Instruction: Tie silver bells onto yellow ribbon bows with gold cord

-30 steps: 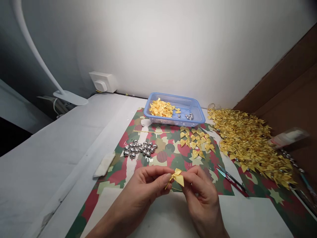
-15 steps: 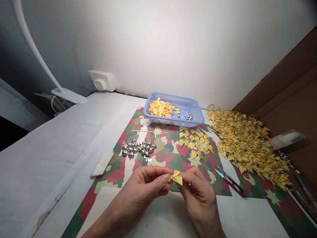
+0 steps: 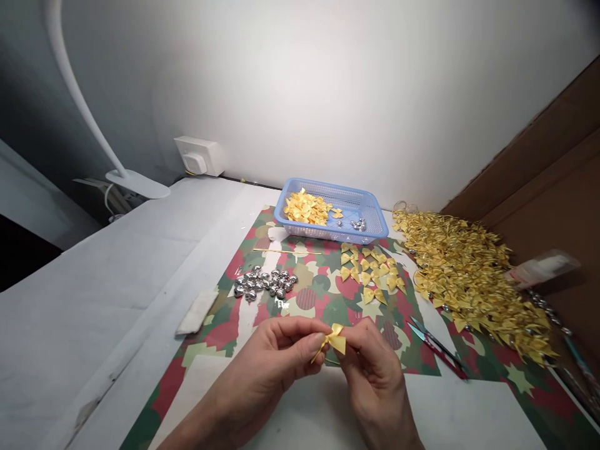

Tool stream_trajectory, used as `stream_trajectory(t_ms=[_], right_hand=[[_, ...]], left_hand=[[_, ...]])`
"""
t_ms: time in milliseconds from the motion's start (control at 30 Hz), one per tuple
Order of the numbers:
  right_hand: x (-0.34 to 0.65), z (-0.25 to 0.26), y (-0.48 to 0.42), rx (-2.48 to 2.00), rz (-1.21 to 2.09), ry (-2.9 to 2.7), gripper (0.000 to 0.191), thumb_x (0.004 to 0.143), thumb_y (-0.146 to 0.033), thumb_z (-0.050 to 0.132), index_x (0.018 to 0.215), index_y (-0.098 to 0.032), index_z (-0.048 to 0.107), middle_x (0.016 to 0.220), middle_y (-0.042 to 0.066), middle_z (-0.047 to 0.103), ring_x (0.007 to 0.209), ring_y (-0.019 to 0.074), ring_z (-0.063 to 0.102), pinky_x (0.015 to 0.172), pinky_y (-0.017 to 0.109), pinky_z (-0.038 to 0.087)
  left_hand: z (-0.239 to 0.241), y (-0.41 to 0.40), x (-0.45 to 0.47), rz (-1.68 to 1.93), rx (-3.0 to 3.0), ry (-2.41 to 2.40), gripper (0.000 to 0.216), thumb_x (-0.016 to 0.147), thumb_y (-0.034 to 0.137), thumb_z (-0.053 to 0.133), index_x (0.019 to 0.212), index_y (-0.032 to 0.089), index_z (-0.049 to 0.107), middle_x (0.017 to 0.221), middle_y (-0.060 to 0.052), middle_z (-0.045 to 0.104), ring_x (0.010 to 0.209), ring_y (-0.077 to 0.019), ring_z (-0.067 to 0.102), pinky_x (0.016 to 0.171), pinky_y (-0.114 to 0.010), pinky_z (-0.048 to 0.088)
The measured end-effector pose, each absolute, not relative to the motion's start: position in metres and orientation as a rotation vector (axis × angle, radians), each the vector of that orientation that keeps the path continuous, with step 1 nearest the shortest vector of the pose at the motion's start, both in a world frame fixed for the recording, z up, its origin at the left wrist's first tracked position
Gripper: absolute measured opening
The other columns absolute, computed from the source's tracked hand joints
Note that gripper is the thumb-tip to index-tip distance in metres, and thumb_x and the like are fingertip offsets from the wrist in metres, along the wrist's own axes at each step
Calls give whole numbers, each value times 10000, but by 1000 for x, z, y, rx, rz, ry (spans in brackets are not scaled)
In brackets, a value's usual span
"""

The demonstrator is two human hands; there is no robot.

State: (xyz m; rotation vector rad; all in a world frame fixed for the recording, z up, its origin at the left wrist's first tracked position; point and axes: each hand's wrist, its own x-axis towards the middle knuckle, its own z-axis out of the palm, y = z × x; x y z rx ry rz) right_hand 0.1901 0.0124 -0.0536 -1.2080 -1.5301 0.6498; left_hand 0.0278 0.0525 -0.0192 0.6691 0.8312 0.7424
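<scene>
A small yellow ribbon bow (image 3: 337, 341) is held between my two hands near the front of the table. My left hand (image 3: 276, 359) pinches its left side between thumb and index finger. Thumb and fingers of my right hand (image 3: 375, 369) are closed at the bow's right edge. A short stretch of thin cord (image 3: 332, 361) shows below the bow, between the hands; its ends are hidden by the fingers. Beyond my hands lie several loose yellow bows (image 3: 370, 275) and a cluster of shiny silver bells (image 3: 265, 283).
A blue basket (image 3: 328, 236) at the back holds yellow bows and a few silver pieces. Thread snips (image 3: 438, 349) lie to the right, before a large heap of corded bows (image 3: 473, 281). A folded white cloth (image 3: 197, 312), a lamp base (image 3: 138, 185) and a bottle (image 3: 539, 269) stand around.
The whole scene sits slightly lower and further right in the picture, as the camera has shifted. Both hands keep nearly the same hold on the bow.
</scene>
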Motion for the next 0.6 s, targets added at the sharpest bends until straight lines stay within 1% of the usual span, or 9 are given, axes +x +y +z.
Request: stream_trajectory(t_ms=[100,267,367,467,600], right_hand=[[189,-56,13,-1208,699,-1541,188,981,-184,511,885,-251,659,717,-22,539,657,139,498,590,233,400],[187,-54,11,-1241,686,-1482,195,966,-186,551,797,-230,638,698,-25,492,625,132,468,568,233,379],[187,-53,10,-1221,671,-1493,202,966,-180,549,812,-236,668,701,-26,471,627,130,462,565,230,379],[188,-53,10,-1224,674,-1493,214,973,-176,532,852,-243,695,708,-23,461,635,132,461,568,232,379],[189,-55,11,-1222,692,-1495,215,971,-156,531,878,-245,703,725,-22,470,644,126,463,574,228,373]], left_hand=[[-19,52,28,745,678,835,120,786,281,805,835,171,806,719,-7,672,695,-120,550,692,-212,477],[-20,53,30,753,743,867,123,793,289,793,832,173,811,723,-11,682,697,-127,551,691,-215,477],[-22,53,29,755,774,878,126,796,299,787,825,179,812,718,-8,682,685,-125,547,674,-208,474],[-22,53,28,759,837,930,118,818,300,765,839,194,812,725,-11,692,720,-144,577,688,-216,488],[-19,52,29,774,991,1016,84,830,260,745,836,214,815,741,-19,738,738,-167,616,680,-221,502]])
